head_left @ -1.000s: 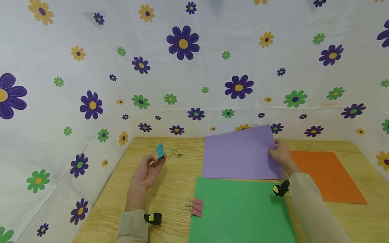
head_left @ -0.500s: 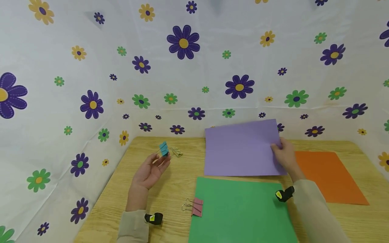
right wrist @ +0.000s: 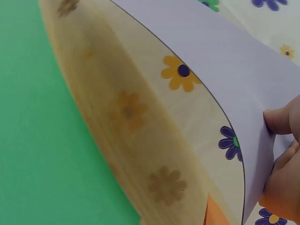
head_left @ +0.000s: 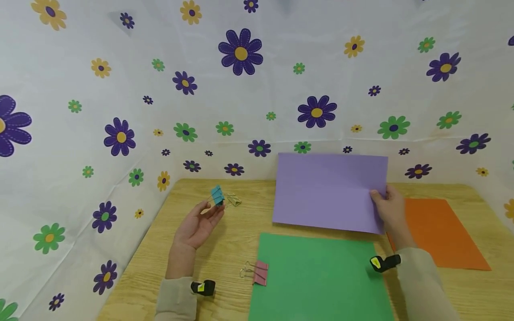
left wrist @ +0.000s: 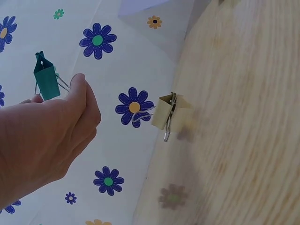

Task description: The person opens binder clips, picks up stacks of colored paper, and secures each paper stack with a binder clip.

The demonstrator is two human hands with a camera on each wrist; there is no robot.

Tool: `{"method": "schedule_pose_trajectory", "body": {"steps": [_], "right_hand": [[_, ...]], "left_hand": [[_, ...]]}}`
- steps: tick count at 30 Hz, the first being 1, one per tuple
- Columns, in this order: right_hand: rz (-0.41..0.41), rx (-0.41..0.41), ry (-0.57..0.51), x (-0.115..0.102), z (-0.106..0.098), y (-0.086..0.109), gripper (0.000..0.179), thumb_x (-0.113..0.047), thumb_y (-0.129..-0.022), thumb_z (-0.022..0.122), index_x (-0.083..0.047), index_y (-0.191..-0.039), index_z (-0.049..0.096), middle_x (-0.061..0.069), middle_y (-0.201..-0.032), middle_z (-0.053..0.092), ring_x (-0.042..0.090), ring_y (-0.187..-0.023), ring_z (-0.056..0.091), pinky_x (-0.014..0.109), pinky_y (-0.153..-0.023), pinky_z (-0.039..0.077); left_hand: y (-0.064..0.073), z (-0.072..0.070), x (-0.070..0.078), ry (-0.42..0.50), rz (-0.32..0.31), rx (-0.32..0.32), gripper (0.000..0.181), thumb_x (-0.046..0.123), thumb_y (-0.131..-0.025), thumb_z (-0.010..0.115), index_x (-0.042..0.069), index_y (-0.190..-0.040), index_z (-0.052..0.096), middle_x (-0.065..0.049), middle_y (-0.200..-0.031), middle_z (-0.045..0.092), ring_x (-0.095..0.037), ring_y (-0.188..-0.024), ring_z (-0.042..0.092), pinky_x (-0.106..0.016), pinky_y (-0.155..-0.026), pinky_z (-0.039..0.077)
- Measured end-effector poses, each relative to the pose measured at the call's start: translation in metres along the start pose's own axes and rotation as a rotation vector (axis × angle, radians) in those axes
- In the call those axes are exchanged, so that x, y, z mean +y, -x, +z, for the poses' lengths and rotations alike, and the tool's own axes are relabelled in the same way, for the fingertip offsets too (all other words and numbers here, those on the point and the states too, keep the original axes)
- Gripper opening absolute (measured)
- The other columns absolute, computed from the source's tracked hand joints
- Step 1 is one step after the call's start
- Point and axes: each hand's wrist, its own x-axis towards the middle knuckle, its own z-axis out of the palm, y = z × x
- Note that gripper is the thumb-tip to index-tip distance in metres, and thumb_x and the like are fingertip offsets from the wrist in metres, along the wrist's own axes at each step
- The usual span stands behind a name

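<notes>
Out on the left, the flowered curtain (head_left: pixel 80 142) rises beside the left hand (head_left: pixel 196 228), and here is that hand, palm up, thumb and fingertips pinching the blue binder clip (head_left: pixel 217 195) by its wire handles, well above the wooden table (head_left: pixel 150 254). Just right of those fingertips lies the yellow binder clip (head_left: pixel 234 200), with its wire handles splayed. Nearer the wearer, between the two hands, comes the pink binder clip (head_left: pixel 260 273), set across the left edge of the green sheet (head_left: pixel 321 276); whether it grips the paper, one cannot tell. The green sheet lies flat, its far right corner near the right wrist. Beyond it, the purple sheet (head_left: pixel 325 191) stands tilted up, bowing slightly, and there's the right hand (head_left: pixel 391 214), pinching its right edge, thumb on the near face and fingers behind. Right of that hand, the orange sheet (head_left: pixel 441 232) lies flat, partly hidden by hand and arm.
</notes>
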Motion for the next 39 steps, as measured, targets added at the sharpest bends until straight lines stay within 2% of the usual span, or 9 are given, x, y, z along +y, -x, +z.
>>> {"method": "schedule_pose_trajectory", "body": {"steps": [4, 8, 12, 14, 16, 21, 25, 27, 39], "right_hand": [[0.05, 0.004, -0.03, -0.003, -0.006, 0.004, 0.045, -0.012, -0.102, 0.054, 0.005, -0.143, 0.048, 0.024, -0.139, 0.054, 0.001, -0.093, 0.056, 0.021, -0.081, 0.05], [0.079, -0.007, -0.062, -0.003, -0.012, 0.009, 0.049, -0.018, -0.102, 0.055, -0.001, -0.147, 0.045, 0.019, -0.141, 0.054, -0.003, -0.089, 0.057, 0.012, -0.073, 0.051], [0.062, -0.021, -0.157, -0.002, -0.017, 0.014, 0.053, -0.016, -0.1, 0.059, 0.004, -0.146, 0.042, -0.007, -0.109, 0.07, -0.007, -0.08, 0.06, 0.015, -0.068, 0.054], [0.036, -0.034, -0.205, -0.002, -0.019, 0.015, 0.053, -0.015, -0.099, 0.061, 0.008, -0.144, 0.043, -0.022, -0.091, 0.066, -0.007, -0.075, 0.063, 0.014, -0.063, 0.054], [0.007, -0.057, -0.211, -0.003, -0.02, 0.017, 0.055, -0.017, -0.099, 0.061, 0.011, -0.143, 0.042, -0.027, -0.084, 0.062, -0.006, -0.072, 0.064, 0.015, -0.061, 0.054], [0.013, -0.064, -0.251, -0.009, -0.022, 0.02, 0.05, -0.019, -0.098, 0.064, 0.005, -0.139, 0.05, -0.027, -0.083, 0.064, -0.005, -0.07, 0.065, 0.015, -0.06, 0.054], [0.011, -0.026, -0.383, -0.015, -0.026, 0.021, 0.02, -0.012, -0.095, 0.067, -0.016, -0.114, 0.066, -0.022, -0.079, 0.069, -0.003, -0.066, 0.067, 0.016, -0.057, 0.055], [-0.007, -0.025, -0.432, -0.018, -0.029, 0.022, 0.018, -0.009, -0.094, 0.068, -0.025, -0.102, 0.067, -0.019, -0.078, 0.071, -0.001, -0.065, 0.068, 0.017, -0.056, 0.055], [-0.016, -0.018, -0.504, -0.031, -0.039, 0.026, 0.022, -0.006, -0.094, 0.067, -0.027, -0.098, 0.068, -0.015, -0.08, 0.072, 0.001, -0.066, 0.069, 0.018, -0.056, 0.055]], "left_hand": [[0.002, 0.003, 0.004, -0.006, 0.035, 0.011, 0.019, 0.021, -0.106, 0.046, 0.007, -0.094, 0.048, -0.014, -0.112, 0.054, -0.024, -0.108, 0.062, -0.032, -0.109, 0.042], [0.004, 0.01, 0.005, -0.014, 0.101, 0.056, 0.02, 0.02, -0.106, 0.046, 0.006, -0.092, 0.05, -0.014, -0.109, 0.056, -0.025, -0.105, 0.064, -0.033, -0.108, 0.042], [0.001, 0.02, 0.002, -0.08, 0.177, 0.081, 0.018, 0.015, -0.106, 0.045, 0.003, -0.094, 0.051, -0.013, -0.104, 0.057, -0.024, -0.102, 0.065, -0.034, -0.106, 0.045], [0.0, 0.025, 0.0, -0.115, 0.213, 0.076, 0.018, 0.014, -0.107, 0.043, 0.003, -0.095, 0.052, -0.012, -0.101, 0.058, -0.022, -0.1, 0.064, -0.034, -0.105, 0.046], [-0.001, 0.03, -0.002, -0.145, 0.247, 0.081, 0.019, 0.014, -0.107, 0.043, 0.004, -0.095, 0.054, -0.01, -0.097, 0.059, -0.02, -0.098, 0.065, -0.034, -0.102, 0.048], [-0.001, 0.042, -0.005, -0.278, 0.317, 0.073, 0.014, 0.014, -0.107, 0.044, 0.005, -0.098, 0.052, -0.006, -0.095, 0.061, -0.016, -0.097, 0.063, -0.032, -0.099, 0.051], [-0.002, 0.048, -0.005, -0.356, 0.327, 0.063, 0.014, 0.012, -0.106, 0.045, 0.005, -0.097, 0.053, -0.006, -0.096, 0.062, -0.016, -0.097, 0.063, -0.032, -0.098, 0.051], [-0.002, 0.049, -0.005, -0.36, 0.323, 0.07, 0.016, 0.01, -0.106, 0.045, 0.006, -0.095, 0.055, -0.006, -0.095, 0.063, -0.016, -0.095, 0.064, -0.032, -0.097, 0.052], [0.005, 0.051, -0.005, -0.43, 0.304, 0.02, 0.02, 0.012, -0.107, 0.044, 0.007, -0.092, 0.056, -0.005, -0.099, 0.061, -0.015, -0.099, 0.065, -0.03, -0.096, 0.052]]}}
